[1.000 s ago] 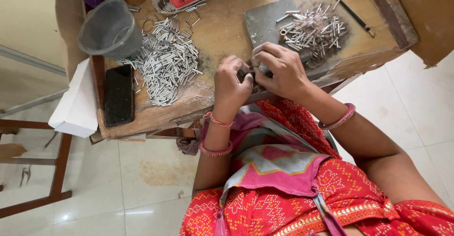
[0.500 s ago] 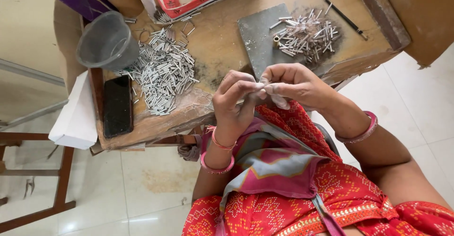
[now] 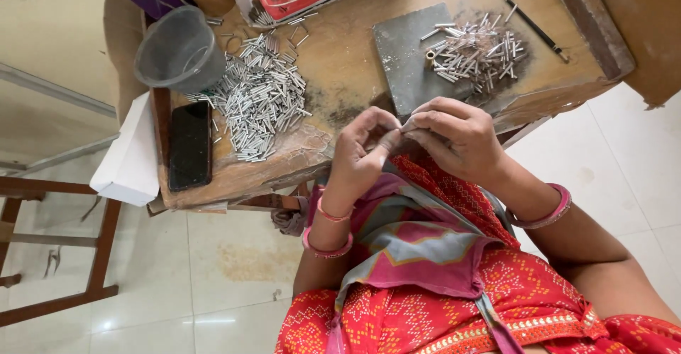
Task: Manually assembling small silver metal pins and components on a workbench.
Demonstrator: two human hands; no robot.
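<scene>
**Small metal tube pinched between two hands**

The small metal tube (image 3: 406, 128) sits just off the table edge (image 3: 234, 184), nearly hidden by fingertips. It looks light, hard and slippery, best held by its ends. The right hand (image 3: 461, 137) and left hand (image 3: 362, 152) pinch together on it. The grey plastic cup (image 3: 177, 50) looks empty. Silver tubes (image 3: 259, 95) lie loose beside it; more tubes (image 3: 475, 52) rest on a dark slab (image 3: 404, 63).

Left pile: we see loose silver metal tubes (image 3: 261, 95) heaped on the wooden table (image 3: 340, 56).
Beside it: a grey plastic cup (image 3: 177, 50) — and a black phone (image 3: 190, 145) near the edge.
Right: we find a grey slab (image 3: 404, 63) — a black pen (image 3: 532, 24) just beyond.
</scene>
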